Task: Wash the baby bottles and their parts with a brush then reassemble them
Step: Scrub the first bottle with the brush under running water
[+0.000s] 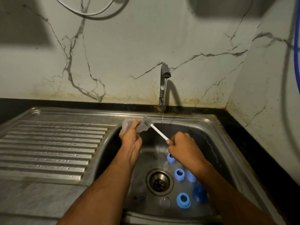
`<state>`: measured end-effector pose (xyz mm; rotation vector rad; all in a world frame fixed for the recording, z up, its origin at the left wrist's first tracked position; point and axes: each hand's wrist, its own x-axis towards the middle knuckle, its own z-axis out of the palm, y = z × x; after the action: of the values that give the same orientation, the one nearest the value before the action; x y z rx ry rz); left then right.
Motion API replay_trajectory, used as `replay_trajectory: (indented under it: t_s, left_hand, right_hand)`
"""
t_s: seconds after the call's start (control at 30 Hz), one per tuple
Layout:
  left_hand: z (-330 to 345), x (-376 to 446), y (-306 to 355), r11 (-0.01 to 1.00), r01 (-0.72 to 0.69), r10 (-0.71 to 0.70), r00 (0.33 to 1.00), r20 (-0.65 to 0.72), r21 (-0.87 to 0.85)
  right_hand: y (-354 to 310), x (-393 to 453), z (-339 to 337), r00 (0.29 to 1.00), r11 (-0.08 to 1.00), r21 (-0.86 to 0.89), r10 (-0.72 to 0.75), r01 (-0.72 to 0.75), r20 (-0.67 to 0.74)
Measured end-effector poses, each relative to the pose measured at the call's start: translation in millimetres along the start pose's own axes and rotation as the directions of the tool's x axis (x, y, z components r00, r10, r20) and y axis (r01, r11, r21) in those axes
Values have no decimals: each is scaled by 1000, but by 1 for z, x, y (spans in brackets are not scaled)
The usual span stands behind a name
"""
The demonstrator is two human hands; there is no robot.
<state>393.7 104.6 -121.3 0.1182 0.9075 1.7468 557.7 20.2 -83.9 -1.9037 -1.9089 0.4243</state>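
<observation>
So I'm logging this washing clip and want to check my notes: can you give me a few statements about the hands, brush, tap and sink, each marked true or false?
1. The left hand grips a clear bottle. True.
2. The right hand holds the brush by its bristles. False: it grips the white handle's end; the grey bristle head is at the bottle.
3. The tap is off. False: a thin stream of water falls from it.
4. Blue rings lie in the sink near the drain. True.
5. The bottle rests on the ribbed drainboard. False: it is held up over the basin's edge.
</observation>
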Motion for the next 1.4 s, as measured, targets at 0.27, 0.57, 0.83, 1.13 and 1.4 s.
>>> replay_trajectory:
  t_s: [0.27, 0.57, 0.83, 1.13, 1.4]
  left_hand:
    - [3, -10, -5, 1000, 21, -21, 995, 93, -1]
    - [-3, -12, -1, 986, 61, -50, 996, 78, -157]
    - [6, -16, -13, 997, 43, -48, 996, 78, 69]
    - [5, -12, -9, 999, 53, -51, 989, 137, -12]
    - [-1, -7, -5, 995, 58, -48, 992, 117, -84]
  right_hand:
    - [-1, 3, -2, 997, 999, -27, 26, -27, -67]
    - [4, 0, 1, 1000, 999, -29, -17, 16, -27]
    - [-6, 7, 1, 999, 999, -33, 32, -33, -36]
    - [-1, 7, -3, 997, 999, 8, 35, -34, -76]
    - [5, 1, -3, 999, 999, -54, 0, -2, -40]
